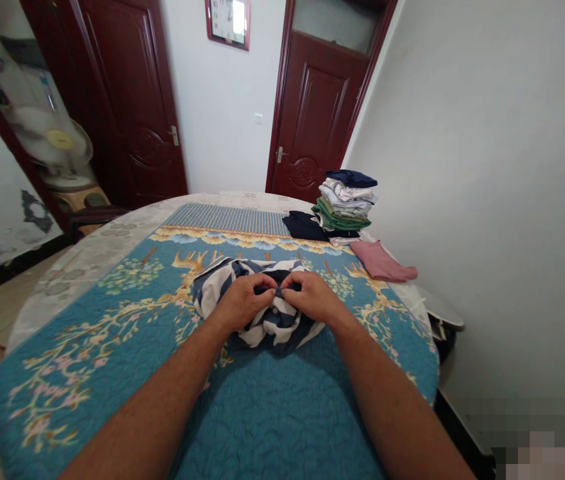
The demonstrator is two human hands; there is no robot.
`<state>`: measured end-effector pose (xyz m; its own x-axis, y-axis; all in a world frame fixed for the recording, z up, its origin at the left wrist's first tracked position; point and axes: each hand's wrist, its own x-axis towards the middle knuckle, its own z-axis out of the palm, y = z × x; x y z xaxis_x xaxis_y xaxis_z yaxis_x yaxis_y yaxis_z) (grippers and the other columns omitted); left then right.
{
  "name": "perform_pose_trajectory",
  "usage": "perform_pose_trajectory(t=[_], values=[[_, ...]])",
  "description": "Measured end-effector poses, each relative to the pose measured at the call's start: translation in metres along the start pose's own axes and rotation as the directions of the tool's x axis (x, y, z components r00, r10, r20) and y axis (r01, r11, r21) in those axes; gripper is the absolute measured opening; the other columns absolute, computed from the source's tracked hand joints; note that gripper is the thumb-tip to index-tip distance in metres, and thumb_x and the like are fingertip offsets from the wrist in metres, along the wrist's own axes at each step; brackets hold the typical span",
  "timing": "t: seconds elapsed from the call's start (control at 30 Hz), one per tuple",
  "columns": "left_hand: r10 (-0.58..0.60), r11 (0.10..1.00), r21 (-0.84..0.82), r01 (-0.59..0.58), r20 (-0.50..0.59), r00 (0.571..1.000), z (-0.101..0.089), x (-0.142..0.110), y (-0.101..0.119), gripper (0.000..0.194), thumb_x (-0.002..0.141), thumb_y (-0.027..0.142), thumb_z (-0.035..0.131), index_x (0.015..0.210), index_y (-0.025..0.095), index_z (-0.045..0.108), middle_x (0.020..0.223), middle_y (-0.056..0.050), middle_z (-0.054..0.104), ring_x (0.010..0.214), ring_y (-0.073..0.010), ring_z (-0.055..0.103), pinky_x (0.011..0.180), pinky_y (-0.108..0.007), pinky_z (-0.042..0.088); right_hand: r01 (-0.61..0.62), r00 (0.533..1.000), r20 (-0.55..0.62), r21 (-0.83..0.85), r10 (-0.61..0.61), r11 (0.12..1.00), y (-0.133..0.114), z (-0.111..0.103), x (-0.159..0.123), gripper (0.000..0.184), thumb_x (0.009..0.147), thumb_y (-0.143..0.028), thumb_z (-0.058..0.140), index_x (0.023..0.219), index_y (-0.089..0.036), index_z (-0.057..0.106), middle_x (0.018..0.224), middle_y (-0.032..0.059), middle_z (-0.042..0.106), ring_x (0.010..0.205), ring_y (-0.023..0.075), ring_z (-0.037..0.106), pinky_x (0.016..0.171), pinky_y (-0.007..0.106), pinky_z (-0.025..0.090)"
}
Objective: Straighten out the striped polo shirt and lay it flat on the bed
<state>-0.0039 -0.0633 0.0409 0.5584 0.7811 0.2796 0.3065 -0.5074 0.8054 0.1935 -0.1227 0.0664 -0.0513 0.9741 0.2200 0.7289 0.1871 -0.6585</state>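
A bunched blue-and-white striped shirt lies on the teal quilted cover in front of me. My left hand pinches the shirt's dark-edged opening from the left side. Close against it, my right hand pinches the same edge from the right, so the fingertips of both hands almost meet. Small buttons seem to show on the cloth just below the fingers. What exactly sits between the fingertips is too small to make out. The rest of the shirt falls in folds beneath both hands.
A stack of folded clothes stands at the table's far right, with a dark folded garment beside it. A pink garment lies at the right edge. The quilted cover lies over a pale tablecloth. A white wall rises on the right.
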Motion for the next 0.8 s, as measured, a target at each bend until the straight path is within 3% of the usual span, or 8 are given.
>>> perform_pose_trajectory(t=[0.33, 0.8], values=[[-0.039, 0.999, 0.023, 0.040, -0.028, 0.999, 0.003, -0.002, 0.015, 0.019, 0.084, 0.026, 0.064, 0.096, 0.021, 0.078, 0.091, -0.001, 0.079, 0.084, -0.0187, 0.070, 0.081, -0.030, 0.051, 0.074, 0.994, -0.070, -0.118, -0.083, 0.990, -0.002, 0.004, -0.004, 0.010, 0.086, -0.021, 0.068, 0.090, -0.020, 0.077, 0.086, 0.0047, 0.078, 0.082, 0.0195, 0.069, 0.076, 0.028, 0.045], [-0.091, 0.995, -0.033, 0.091, 0.025, 0.996, 0.000, 0.000, 0.003, 0.020, 0.082, 0.031, 0.066, 0.096, 0.020, 0.077, 0.094, -0.004, 0.080, 0.085, -0.0217, 0.071, 0.079, -0.033, 0.052, 0.294, 0.955, 0.025, -0.189, -0.295, 0.937, 0.004, 0.002, -0.005, 0.007, 0.097, -0.018, 0.063, 0.098, -0.020, 0.070, 0.095, 0.0050, 0.073, 0.090, 0.0193, 0.065, 0.083, 0.029, 0.044]])
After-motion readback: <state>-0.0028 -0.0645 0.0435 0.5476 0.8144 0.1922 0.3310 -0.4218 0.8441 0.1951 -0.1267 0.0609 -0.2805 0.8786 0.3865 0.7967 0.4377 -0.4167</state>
